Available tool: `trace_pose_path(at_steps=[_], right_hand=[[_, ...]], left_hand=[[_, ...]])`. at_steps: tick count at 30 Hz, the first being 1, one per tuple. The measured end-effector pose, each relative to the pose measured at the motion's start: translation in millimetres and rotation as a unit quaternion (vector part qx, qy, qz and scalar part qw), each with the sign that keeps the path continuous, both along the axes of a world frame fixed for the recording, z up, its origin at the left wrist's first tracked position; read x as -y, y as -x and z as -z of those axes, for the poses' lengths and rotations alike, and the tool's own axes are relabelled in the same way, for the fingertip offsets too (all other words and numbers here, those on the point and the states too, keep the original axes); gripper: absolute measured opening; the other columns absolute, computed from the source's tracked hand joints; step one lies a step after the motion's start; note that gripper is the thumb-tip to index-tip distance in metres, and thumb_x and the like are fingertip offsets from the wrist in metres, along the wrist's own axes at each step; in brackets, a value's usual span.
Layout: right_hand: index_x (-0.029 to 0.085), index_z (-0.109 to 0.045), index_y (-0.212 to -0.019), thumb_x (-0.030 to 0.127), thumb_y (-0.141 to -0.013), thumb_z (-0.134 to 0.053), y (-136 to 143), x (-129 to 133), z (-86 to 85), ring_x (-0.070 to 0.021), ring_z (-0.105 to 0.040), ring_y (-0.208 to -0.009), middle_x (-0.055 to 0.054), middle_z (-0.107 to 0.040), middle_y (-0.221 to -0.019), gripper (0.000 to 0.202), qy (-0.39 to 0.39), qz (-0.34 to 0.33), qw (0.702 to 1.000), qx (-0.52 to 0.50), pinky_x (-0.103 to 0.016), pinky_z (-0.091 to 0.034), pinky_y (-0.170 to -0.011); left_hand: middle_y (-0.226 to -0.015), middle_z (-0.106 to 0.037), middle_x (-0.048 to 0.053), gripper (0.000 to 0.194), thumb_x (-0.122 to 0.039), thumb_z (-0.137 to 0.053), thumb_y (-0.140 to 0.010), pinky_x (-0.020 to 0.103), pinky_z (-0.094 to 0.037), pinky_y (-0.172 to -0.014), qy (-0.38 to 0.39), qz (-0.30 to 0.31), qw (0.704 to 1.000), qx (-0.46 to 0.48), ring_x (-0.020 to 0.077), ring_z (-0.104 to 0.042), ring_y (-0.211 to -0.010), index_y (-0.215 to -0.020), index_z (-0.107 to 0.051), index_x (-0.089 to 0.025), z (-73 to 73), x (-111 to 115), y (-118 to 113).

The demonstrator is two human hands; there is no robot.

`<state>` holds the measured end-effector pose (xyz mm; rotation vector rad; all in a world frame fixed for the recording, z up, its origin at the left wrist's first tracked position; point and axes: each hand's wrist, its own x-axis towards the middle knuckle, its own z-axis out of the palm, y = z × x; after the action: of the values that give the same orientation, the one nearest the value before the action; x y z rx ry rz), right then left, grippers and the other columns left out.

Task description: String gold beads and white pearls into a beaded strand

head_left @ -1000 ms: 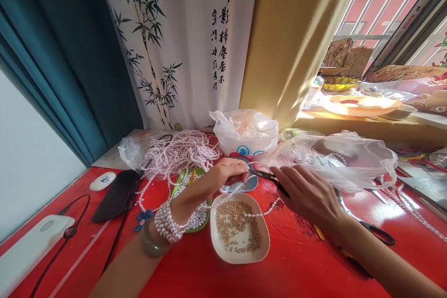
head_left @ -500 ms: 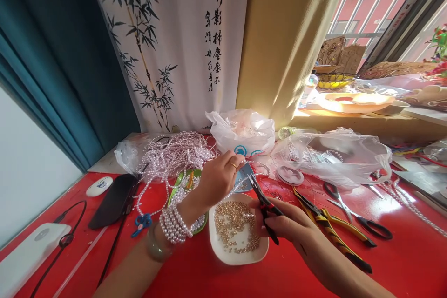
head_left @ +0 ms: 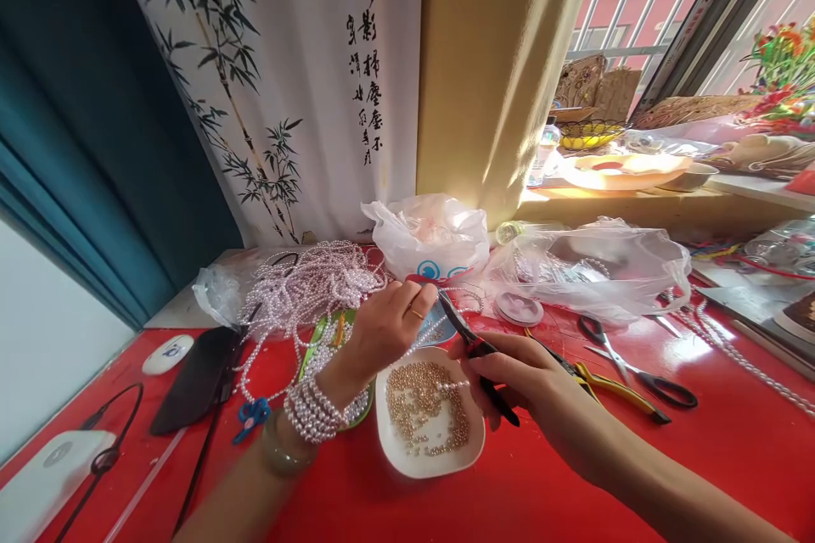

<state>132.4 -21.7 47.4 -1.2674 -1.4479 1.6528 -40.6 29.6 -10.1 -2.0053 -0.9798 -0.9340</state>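
My left hand [head_left: 391, 324] is closed in a pinch above the dishes, a ring on one finger and a bracelet of pearl beads [head_left: 311, 414] round the wrist. What its fingertips hold is hidden. My right hand [head_left: 519, 369] grips pliers [head_left: 459, 325] with red and black handles, their jaws right at the left fingertips. Below both hands sits a white dish [head_left: 417, 468] of small gold beads. A short run of white pearls shows beside the right fingers. Partly covered by my left arm is a green tray [head_left: 311, 349] of pearl beads; a blue dish [head_left: 439, 325] sits behind the hands.
Pearl strands [head_left: 318, 276] are heaped at the back left. Plastic bags [head_left: 429, 233] stand along the back. Yellow-and-black pliers [head_left: 621, 394] and black-handled scissors [head_left: 637, 369] lie at right. A phone [head_left: 194, 382], small blue scissors [head_left: 253, 417] and a white power bank [head_left: 57, 471] lie left.
The view has shifted right, so most things sit further left. The plier jaws have come up to the left fingertips, and the left hand has turned slightly.
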Motion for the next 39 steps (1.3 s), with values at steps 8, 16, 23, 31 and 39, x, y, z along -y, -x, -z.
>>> trace_pose_path(at_steps=[8, 16, 23, 31, 39], right_hand=[[0.017, -0.05, -0.069, 0.023, -0.075, -0.041, 0, -4, 20.2, -0.0098, -0.038, -0.049, 0.002, -0.044, -0.054, 0.012, -0.246, -0.031, 0.958, 0.143, -0.022, -0.031, -0.046], [0.017, -0.06, -0.092, 0.02, -0.08, -0.039, -27, -56, 45.8, -0.0187, -0.051, -0.067, -0.009, -0.061, -0.075, 0.024, -0.612, -0.026, 0.667, 0.424, -0.03, -0.035, -0.059], [0.017, -0.056, -0.091, 0.021, -0.076, -0.044, -22, -57, 47.0, -0.019, -0.05, -0.072, -0.006, -0.058, -0.08, 0.019, -0.45, -0.007, 0.83, 0.328, -0.031, -0.038, -0.063], [0.015, -0.058, -0.078, 0.025, -0.071, -0.05, 3, -10, 31.7, -0.0132, -0.05, -0.064, 0.001, -0.054, -0.066, 0.015, -0.062, -0.027, 0.998, 0.017, -0.025, -0.038, -0.059], [0.014, -0.054, -0.074, 0.024, -0.07, -0.048, 12, -17, 17.0, -0.0106, -0.048, -0.054, 0.002, -0.052, -0.056, 0.012, 0.022, -0.018, 0.996, -0.082, -0.024, -0.037, -0.056]], left_hand=[[-0.068, -0.055, 0.003, 0.024, -0.025, -0.034, -0.086, 0.024, -0.038, -0.058, 0.284, 0.116, 0.93, 0.205, 0.0119, -0.049, -0.063, -0.077, -0.054, -0.016, -17.3, 11, -7], [-0.05, -0.032, -0.004, 0.027, -0.028, -0.043, -0.077, 0.022, -0.024, -0.043, 0.644, 0.287, 0.533, 0.468, 0.0068, -0.027, -0.044, -0.053, -0.04, -0.016, -36.8, 13, -4], [-0.055, -0.036, -0.003, 0.03, -0.038, -0.034, -0.084, 0.022, -0.028, -0.049, 0.526, 0.205, 0.713, 0.415, 0.009, -0.032, -0.049, -0.067, -0.047, -0.017, -21.7, 0, 0], [-0.073, -0.054, 0.002, 0.027, -0.029, -0.029, -0.088, 0.024, -0.039, -0.063, 0.338, 0.086, 0.898, 0.267, 0.0123, -0.049, -0.066, -0.08, -0.052, -0.017, -14.8, 0, -5], [-0.081, -0.06, 0.005, 0.021, -0.021, -0.035, -0.087, 0.024, -0.042, -0.064, 0.192, 0.043, 0.968, 0.155, 0.0141, -0.055, -0.074, -0.093, -0.054, -0.014, -2.1, -7, -4]])
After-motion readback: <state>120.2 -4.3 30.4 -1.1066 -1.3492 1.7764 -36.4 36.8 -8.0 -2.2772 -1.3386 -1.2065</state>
